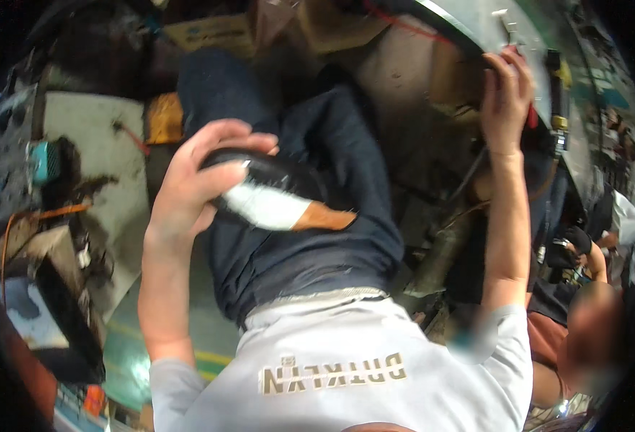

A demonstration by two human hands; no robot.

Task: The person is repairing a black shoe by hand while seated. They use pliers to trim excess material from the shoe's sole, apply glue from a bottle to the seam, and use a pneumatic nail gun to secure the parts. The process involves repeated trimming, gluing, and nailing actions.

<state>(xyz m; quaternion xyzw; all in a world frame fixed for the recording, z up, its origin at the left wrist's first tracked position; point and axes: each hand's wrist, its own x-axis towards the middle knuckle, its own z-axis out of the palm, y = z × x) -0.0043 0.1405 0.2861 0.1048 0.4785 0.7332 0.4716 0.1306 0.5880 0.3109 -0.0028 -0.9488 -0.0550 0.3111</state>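
My left hand [202, 169] is closed round a shoe [267, 169] above my lap, thumb on the near side and fingers over the far side. The shoe has a glossy black upper, a white underside and a brown end that points right. At the upper right, my right hand [506, 90] reaches to the edge of a pale worktop [476, 18], its fingers bent and slightly apart. Just beyond those fingertips lies a small metallic piece [506, 25]; whether they touch it is unclear. Something red [532, 115] shows beside the wrist.
To the left are a whitish board [94, 137], an orange box [164, 119] and a black-sided box [51, 309]. Cardboard boxes [213, 34] stand beyond my knees. A hose with a brass fitting [560, 122] hangs at right. Another person [548, 302] sits at the lower right.
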